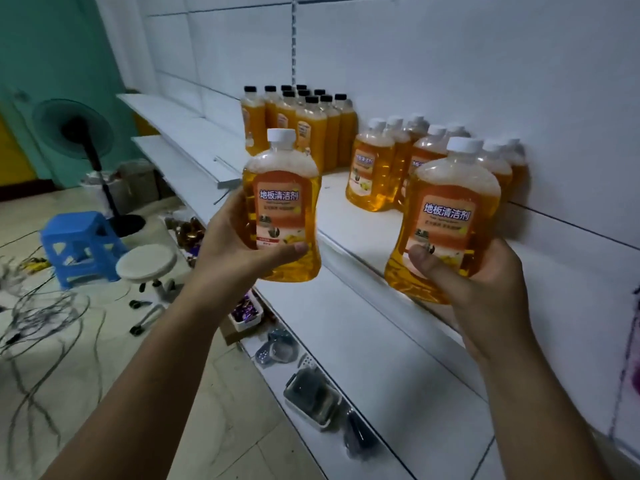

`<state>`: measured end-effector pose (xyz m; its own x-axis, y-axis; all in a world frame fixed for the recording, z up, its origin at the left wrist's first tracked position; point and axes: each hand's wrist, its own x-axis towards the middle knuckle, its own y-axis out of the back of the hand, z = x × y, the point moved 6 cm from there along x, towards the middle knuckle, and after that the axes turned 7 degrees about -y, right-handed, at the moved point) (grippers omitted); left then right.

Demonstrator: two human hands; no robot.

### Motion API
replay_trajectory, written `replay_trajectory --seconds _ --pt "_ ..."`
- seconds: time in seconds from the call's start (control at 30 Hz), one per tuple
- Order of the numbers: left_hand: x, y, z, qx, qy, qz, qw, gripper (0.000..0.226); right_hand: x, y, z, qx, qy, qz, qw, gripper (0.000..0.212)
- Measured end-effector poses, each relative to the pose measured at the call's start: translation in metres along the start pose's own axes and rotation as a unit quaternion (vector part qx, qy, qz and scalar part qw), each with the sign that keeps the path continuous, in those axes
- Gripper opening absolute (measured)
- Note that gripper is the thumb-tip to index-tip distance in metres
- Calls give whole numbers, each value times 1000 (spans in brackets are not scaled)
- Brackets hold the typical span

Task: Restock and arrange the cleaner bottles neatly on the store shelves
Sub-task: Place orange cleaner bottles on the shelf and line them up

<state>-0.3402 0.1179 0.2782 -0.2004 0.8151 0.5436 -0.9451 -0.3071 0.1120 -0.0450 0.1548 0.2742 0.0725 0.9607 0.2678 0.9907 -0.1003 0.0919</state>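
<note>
My left hand [239, 244] grips an amber cleaner bottle [282, 206] with a white cap and orange label, held upright in front of the white shelf [346, 206]. My right hand [485, 282] holds a second identical bottle [446, 216] just above the shelf's front edge. Behind them on the shelf stand several white-capped amber bottles [372, 171] in rows against the back wall. Further left on the same shelf is a tight cluster of black-capped orange bottles [311, 129].
A lower shelf [346, 334] runs beneath, with trays of small goods [311, 396] along its front. On the floor to the left are a blue plastic stool [81, 247], a white round stool [147, 263], a standing fan [78, 129] and tangled cables [38, 320].
</note>
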Motion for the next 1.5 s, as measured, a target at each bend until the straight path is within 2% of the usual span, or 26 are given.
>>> replay_trajectory --seconds 0.1,0.27,0.4,0.6,0.8,1.0,1.1,1.2,1.33,1.5 --pt "47 0 -28 -16 -21 -25 999 84 22 -8 2 -11 6 43 999 64" --pt "117 -22 -60 -43 -67 -125 989 91 52 -14 11 -32 -9 140 990 56" --pt "158 -53 -68 -62 -121 -214 967 104 66 -9 13 -63 -7 216 974 57" --pt "178 -117 -68 -78 -164 -312 932 120 73 7 21 -109 -40 233 966 77" --pt "171 -175 -64 -58 -161 -376 911 115 90 26 23 -108 -55 227 966 78" --pt "170 -196 -68 -14 -163 -357 920 118 93 19 37 -138 -93 213 963 81" --pt "172 -186 -64 133 -200 -296 924 121 93 16 36 -179 -103 217 954 86" --pt "172 -174 -53 239 -255 -253 902 118 92 13 38 -194 -101 224 950 93" --pt "175 -171 -53 237 -244 -248 907 109 94 12 41 -211 -99 234 944 97" --pt "177 -174 -59 176 -207 -263 926 108 103 5 39 -242 -73 237 938 102"
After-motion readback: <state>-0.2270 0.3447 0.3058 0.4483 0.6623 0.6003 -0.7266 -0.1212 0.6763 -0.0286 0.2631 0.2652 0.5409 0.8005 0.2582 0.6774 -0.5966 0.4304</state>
